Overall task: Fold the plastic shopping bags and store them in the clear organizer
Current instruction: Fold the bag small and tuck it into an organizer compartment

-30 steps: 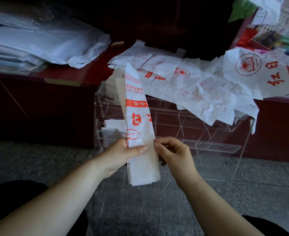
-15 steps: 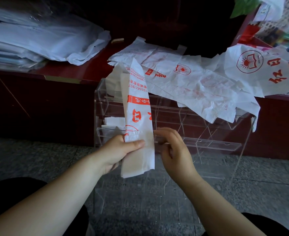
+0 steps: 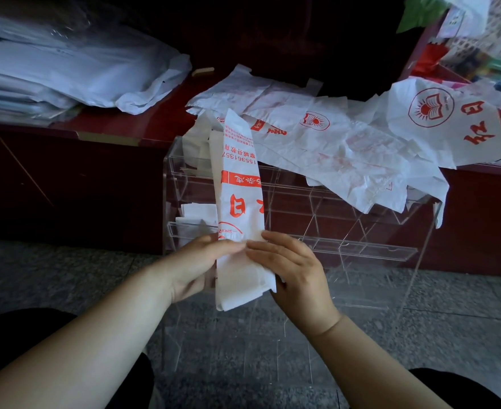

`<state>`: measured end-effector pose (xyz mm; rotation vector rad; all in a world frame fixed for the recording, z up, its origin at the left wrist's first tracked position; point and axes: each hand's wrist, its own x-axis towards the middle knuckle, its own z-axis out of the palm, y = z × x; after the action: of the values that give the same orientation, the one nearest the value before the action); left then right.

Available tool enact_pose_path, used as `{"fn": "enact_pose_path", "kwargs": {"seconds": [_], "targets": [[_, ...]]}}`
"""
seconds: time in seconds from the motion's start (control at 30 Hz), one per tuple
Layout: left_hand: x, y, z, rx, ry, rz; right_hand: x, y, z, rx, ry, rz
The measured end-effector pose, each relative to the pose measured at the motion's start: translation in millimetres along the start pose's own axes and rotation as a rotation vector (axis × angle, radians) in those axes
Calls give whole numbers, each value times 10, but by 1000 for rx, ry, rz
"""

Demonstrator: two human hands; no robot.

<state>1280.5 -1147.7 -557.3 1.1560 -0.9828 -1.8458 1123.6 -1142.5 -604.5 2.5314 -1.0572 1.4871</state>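
Note:
A white plastic bag with red print (image 3: 240, 199), folded into a long narrow strip, stands upright in front of me. My left hand (image 3: 197, 265) grips its lower part from the left, thumb across the front. My right hand (image 3: 295, 271) holds the same part from the right, fingers laid over the strip. The strip's bottom end (image 3: 240, 290) hangs below both hands. Behind it stands the clear organizer (image 3: 361, 231) on the floor, with a few folded white bags (image 3: 196, 215) in its left compartments. Several loose printed bags (image 3: 346, 154) lie spread over its top.
A dark red counter (image 3: 95, 125) runs behind the organizer. A stack of clear-wrapped white goods (image 3: 51, 69) lies on it at the left. More printed bags (image 3: 455, 119) and a white basket (image 3: 497, 33) are at the right. Grey stone floor (image 3: 66, 276) lies below.
My right hand has moved from the strip's right edge onto its front, meeting my left thumb. The bag has shifted slightly and its lower end now hangs between both hands.

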Motion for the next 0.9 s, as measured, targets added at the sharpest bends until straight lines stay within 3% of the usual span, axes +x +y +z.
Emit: {"fn": "enact_pose_path", "kwargs": {"seconds": [0.23, 0.5, 0.73, 0.9], "targets": [[73, -1, -44, -52, 98, 92, 38, -61, -12, 19, -48, 16], [90, -5, -21, -46, -12, 104, 43, -73, 12, -15, 21, 160], [156, -5, -1, -306, 104, 167, 38, -138, 16, 29, 23, 512], [132, -25, 56, -358, 37, 186, 113, -156, -61, 109, -59, 705]]}}
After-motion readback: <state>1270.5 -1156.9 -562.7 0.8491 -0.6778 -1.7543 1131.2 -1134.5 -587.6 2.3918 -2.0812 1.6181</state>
